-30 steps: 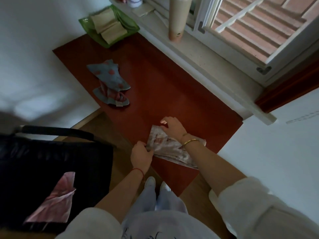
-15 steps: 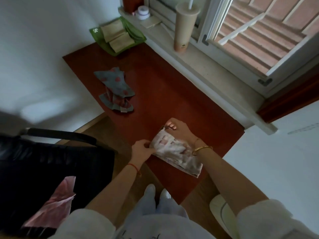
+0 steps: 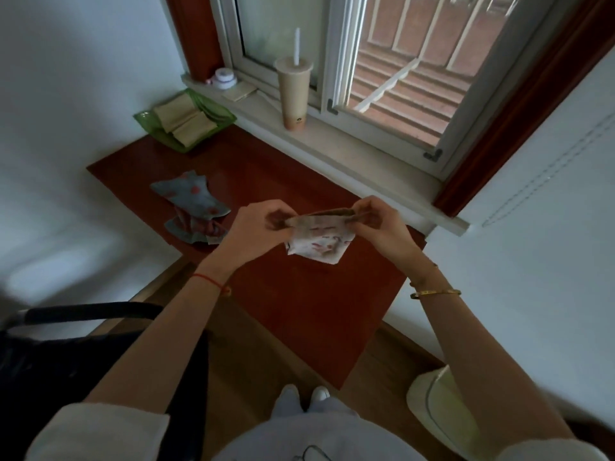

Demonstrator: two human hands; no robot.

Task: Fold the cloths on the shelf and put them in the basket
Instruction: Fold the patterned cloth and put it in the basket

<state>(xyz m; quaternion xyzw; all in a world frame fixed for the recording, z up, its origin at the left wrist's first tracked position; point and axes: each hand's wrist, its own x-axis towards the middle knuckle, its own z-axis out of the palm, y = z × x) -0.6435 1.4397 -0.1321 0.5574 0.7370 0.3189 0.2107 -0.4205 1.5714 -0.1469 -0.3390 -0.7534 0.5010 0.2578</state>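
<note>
Both hands hold one cloth (image 3: 317, 242) in the air above the shelf (image 3: 299, 311), near its right side and below the sill (image 3: 349, 151). The left hand (image 3: 256, 227) pinches the cloth's upper left corner with curled fingers and thumb. The right hand (image 3: 379, 224) pinches the upper right corner the same way. The top edge runs taut between them, and the rest hangs down in a pale, red-marked flap that tapers to a point. The picture does not show whether that point touches the shelf.

A grey cloth (image 3: 191, 207) with red spots lies crumpled on the left part of the shelf, well apart from the hands and untouched. At the far left corner a green tray (image 3: 143, 119) holds folded tan cloths (image 3: 186, 123).

The basket (image 3: 83, 377) is dark and stands at lower left, beside the shelf's near edge. Its black handle (image 3: 93, 310) arches over it and the left forearm crosses in front. What is inside it cannot be made out.

On the sill a tall cup (image 3: 294, 94) with a straw stands upright, and a small jar (image 3: 225, 78) sits further left. The left wrist bears a red string (image 3: 206, 278), the right wrist a gold bangle (image 3: 436, 292)
</note>
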